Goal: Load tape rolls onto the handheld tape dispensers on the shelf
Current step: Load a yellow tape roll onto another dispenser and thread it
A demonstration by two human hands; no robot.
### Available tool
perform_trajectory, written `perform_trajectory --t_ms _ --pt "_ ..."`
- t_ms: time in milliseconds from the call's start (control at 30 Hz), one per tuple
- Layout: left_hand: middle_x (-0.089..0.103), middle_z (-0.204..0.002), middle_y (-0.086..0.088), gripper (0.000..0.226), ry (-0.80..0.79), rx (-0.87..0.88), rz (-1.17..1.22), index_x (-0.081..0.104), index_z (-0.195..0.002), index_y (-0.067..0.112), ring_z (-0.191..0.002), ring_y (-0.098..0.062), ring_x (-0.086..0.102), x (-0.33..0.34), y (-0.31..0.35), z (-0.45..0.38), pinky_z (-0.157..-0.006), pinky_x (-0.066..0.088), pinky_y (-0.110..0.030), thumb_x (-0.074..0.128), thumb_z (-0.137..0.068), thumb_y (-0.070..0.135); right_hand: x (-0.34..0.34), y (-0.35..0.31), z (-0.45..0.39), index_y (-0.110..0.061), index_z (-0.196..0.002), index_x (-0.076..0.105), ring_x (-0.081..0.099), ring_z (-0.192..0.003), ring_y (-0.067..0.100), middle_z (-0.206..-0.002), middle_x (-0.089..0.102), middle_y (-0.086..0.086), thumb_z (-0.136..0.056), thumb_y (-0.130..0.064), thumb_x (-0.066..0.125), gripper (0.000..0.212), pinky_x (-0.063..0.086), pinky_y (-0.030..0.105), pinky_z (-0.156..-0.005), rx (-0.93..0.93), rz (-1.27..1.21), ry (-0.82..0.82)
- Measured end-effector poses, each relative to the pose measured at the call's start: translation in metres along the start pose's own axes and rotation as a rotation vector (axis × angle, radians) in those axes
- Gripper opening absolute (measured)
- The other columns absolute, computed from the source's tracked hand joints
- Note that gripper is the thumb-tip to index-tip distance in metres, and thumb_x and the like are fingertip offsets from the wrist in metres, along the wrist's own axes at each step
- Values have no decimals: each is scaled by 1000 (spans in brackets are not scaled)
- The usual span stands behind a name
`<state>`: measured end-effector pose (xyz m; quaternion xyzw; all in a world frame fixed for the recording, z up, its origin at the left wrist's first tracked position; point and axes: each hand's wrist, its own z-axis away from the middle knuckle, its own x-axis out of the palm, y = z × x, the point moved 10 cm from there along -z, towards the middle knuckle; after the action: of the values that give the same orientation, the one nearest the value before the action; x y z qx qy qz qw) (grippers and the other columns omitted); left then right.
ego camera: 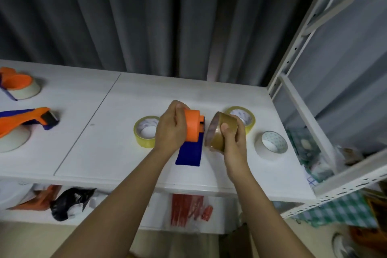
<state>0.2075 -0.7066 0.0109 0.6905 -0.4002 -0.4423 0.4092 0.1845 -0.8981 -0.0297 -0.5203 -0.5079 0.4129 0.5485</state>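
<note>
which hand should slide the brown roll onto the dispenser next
Right. The right hand already grips the brown tape roll beside the dispenser, which the left hand holds.

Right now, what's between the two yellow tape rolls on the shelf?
In the head view, both hands: the left hand holding the orange dispenser, the right hand holding the brown roll.
</note>
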Motion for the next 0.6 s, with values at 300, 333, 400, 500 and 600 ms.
perform_trajectory --t_ms 300,333,400,500,600 --pt "56 -90 11 28 -91 14 -25 46 -96 32 -80 -17 59 22 13 -1 -64 53 -46 23 -94 46 -66 25 -13 -37 -149 7 39 -130 27 -145 35 5 -75 -54 69 98 42 44 -102 60 806 -50" --pt "57 -90 10 27 -100 32 -37 46 -96 33 -80 -19 60 24 16 -1 -64 53 -48 22 -94 46 -67 23 -17 -34 -149 5 39 -127 31 -142 35 8 -74 -54 69 102 42 44 -98 14 970 -61" --pt "57 -89 9 24 -110 55 -58 46 -94 36 -79 -21 60 27 19 1 -64 52 -51 23 -95 44 -63 23 -25 -28 -150 6 36 -127 36 -143 32 9 -73 -54 69 103 38 47 -97 -73 1241 -97" --pt "58 -91 7 23 -130 52 -61 45 -94 35 -81 -22 60 31 14 4 -66 52 -53 24 -96 43 -64 40 -33 -29 -150 6 26 -134 36 -151 22 6 -73 -48 67 100 28 51 -104 -30 1345 -148" --pt "57 -96 6 25 -125 51 -57 45 -98 32 -84 -20 60 31 9 5 -67 52 -48 23 -96 45 -72 60 -30 -32 -148 5 5 -143 33 -156 7 5 -73 -51 68 100 18 53 -110 91 1299 -165"
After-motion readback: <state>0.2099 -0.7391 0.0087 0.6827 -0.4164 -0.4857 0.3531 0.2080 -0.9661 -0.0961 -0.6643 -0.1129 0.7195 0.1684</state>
